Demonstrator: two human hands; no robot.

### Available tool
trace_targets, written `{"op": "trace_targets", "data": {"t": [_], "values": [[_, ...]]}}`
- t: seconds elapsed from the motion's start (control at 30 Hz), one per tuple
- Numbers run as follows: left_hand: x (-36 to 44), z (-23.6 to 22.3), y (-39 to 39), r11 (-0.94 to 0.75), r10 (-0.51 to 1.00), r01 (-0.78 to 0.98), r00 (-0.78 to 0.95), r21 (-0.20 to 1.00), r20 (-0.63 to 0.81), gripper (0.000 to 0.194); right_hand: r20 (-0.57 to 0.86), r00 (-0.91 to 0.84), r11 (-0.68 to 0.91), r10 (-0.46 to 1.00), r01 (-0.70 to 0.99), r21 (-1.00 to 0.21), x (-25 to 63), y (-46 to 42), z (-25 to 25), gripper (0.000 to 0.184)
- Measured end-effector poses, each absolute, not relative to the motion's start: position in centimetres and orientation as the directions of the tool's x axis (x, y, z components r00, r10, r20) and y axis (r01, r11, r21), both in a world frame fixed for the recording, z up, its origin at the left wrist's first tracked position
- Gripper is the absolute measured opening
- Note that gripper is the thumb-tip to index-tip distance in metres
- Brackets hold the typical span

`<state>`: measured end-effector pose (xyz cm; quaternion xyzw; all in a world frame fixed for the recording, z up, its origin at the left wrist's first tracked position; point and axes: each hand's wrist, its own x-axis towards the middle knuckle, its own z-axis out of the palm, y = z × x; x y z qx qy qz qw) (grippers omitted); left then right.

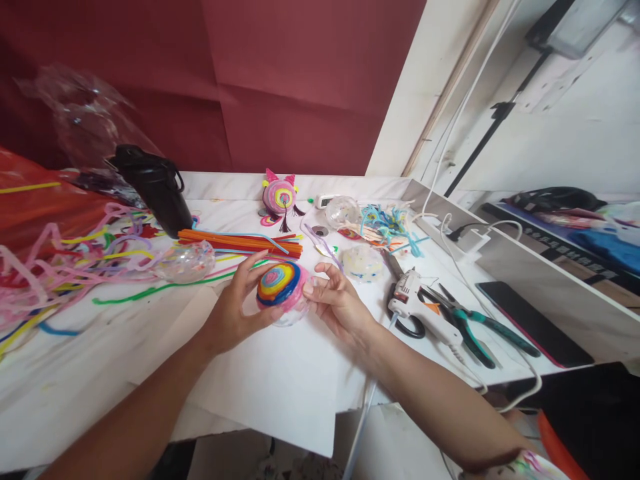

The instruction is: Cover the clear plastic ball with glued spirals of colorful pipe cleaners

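Note:
A clear plastic ball partly wrapped in coloured pipe cleaners (pixel 280 283) is held between my hands above white paper (pixel 280 393). Rings of pink, blue, yellow, orange and dark blue cover its upper face, with a pink band at the side; the underside is see-through. My left hand (pixel 235 303) grips it from the left, thumb in front and fingers behind. On the other side my right hand (pixel 337 300) pinches at the pink band, its thumb and index finger against the ball. Whether a loose pipe cleaner end sits in that pinch is too small to tell.
Behind lie orange pipe cleaners (pixel 240 243) and a finished pink ball figure (pixel 280 197). Left are tangled pipe cleaners (pixel 30 267) and a black bottle (pixel 153 190). On the right are a glue gun (pixel 417 300), pliers (pixel 470 323), scissors (pixel 410 325) and a phone (pixel 533 323).

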<state>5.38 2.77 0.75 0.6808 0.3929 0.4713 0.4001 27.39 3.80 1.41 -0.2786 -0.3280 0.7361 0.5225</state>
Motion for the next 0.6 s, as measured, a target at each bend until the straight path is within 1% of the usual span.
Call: {"op": "trace_targets", "data": {"t": [0.1, 0.27, 0.47, 0.6], "values": [[5.5, 0.7, 2.7, -0.360, 0.924, 0.196, 0.212, 0.912, 0.319, 0.100, -0.056, -0.297, -0.225, 0.953, -0.575, -0.787, 27.0, 3.4, 1.5, 0.077], [5.5, 0.5, 2.6, -0.350, 0.931, 0.204, 0.183, 0.914, 0.316, 0.109, -0.038, -0.289, -0.198, 0.957, -0.550, -0.812, 26.7, 3.0, 1.7, 0.080], [5.2, 0.6, 2.5, -0.425, 0.898, 0.250, 0.235, 0.870, 0.371, 0.100, -0.019, -0.281, -0.174, 0.960, -0.540, -0.823, 26.5, 2.8, 1.8, 0.081], [5.5, 0.7, 2.4, -0.415, 0.905, 0.255, 0.218, 0.873, 0.366, 0.100, -0.017, -0.271, -0.169, 0.963, -0.549, -0.818, 26.3, 2.6, 1.7, 0.081]]}}
